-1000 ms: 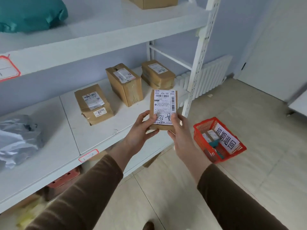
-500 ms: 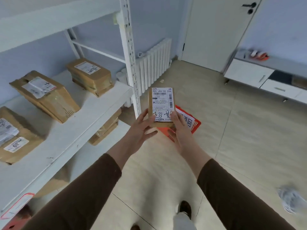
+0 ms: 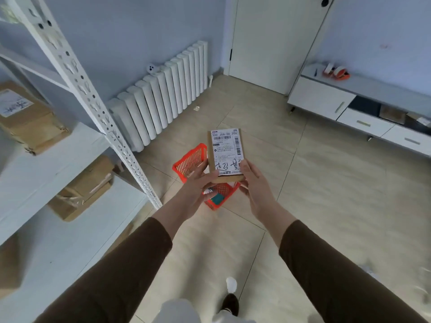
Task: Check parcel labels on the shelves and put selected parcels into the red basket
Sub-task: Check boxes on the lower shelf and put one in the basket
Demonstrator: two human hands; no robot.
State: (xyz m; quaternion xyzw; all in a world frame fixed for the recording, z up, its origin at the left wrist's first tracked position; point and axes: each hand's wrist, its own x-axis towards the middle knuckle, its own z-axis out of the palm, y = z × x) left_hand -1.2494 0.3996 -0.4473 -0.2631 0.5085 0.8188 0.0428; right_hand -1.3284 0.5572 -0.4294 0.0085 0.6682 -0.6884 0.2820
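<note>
I hold a small brown parcel (image 3: 225, 150) with a white printed label and black handwriting in front of me. My left hand (image 3: 195, 190) grips its lower left corner and my right hand (image 3: 253, 185) grips its lower right edge. On the tiled floor right behind and below the parcel stands the red basket (image 3: 190, 160), partly hidden by the parcel and my hands. Something teal and a white label show inside it.
White metal shelves (image 3: 53, 159) run along the left, with brown parcels (image 3: 30, 120) on them and a slanted post (image 3: 93, 101). A white radiator (image 3: 163, 89) lines the wall. A closed door (image 3: 272, 40) and a low white cabinet (image 3: 363, 106) stand beyond.
My view has swung right, away from the shelves toward the floor and door. The parcel stays held in both hands, and the basket now lies directly behind it.
</note>
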